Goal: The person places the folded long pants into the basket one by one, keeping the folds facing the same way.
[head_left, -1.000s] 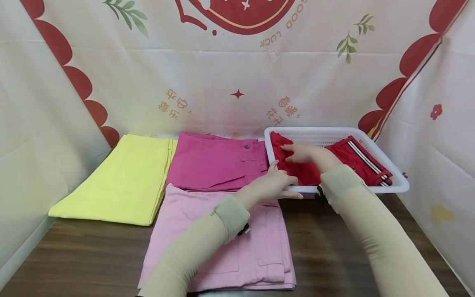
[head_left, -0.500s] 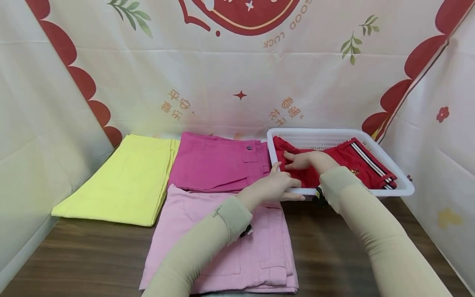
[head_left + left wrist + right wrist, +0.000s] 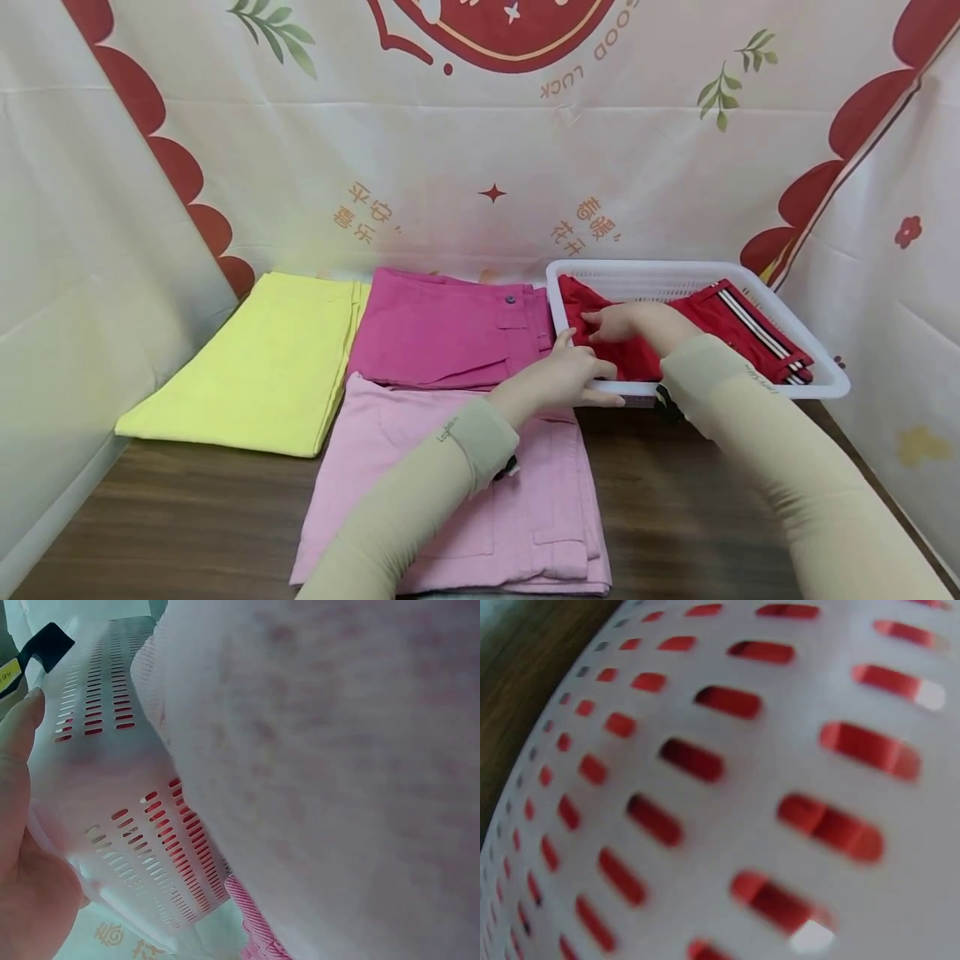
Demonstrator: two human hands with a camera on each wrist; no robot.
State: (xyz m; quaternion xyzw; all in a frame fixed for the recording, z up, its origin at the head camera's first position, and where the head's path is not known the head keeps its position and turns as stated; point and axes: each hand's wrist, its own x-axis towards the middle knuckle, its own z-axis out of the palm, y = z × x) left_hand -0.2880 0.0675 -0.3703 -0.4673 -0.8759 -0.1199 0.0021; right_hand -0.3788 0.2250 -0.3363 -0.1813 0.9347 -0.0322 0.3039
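A white perforated plastic basket (image 3: pixel 652 267) stands at the back right in the head view, with a red garment (image 3: pixel 633 358) lying inside. Striped red cloth (image 3: pixel 738 337) with white and dark bands fills its right end. My left hand (image 3: pixel 558 379) grips the basket's near left corner, thumb along the front rim. In the left wrist view, that hand's thumb (image 3: pixel 21 735) lies along the slotted wall. My right hand (image 3: pixel 637 323) reaches over the front rim and rests on the red garment, fingers pointing left. Only slotted basket wall (image 3: pixel 727 772) with red behind it fills the right wrist view.
Folded pink trousers (image 3: pixel 450 500) lie in front of the basket's left side, partly under my left forearm. Behind them are folded magenta trousers (image 3: pixel 435 329), beside the basket. A folded yellow garment (image 3: pixel 247 367) lies further left. Printed cloth (image 3: pixel 450 142) hangs around the wooden table (image 3: pixel 187 508).
The right hand has shifted slightly toward the near rim and the red cloth under it lies lower. The left hand keeps its hold on the corner. The head view has turned slightly left.
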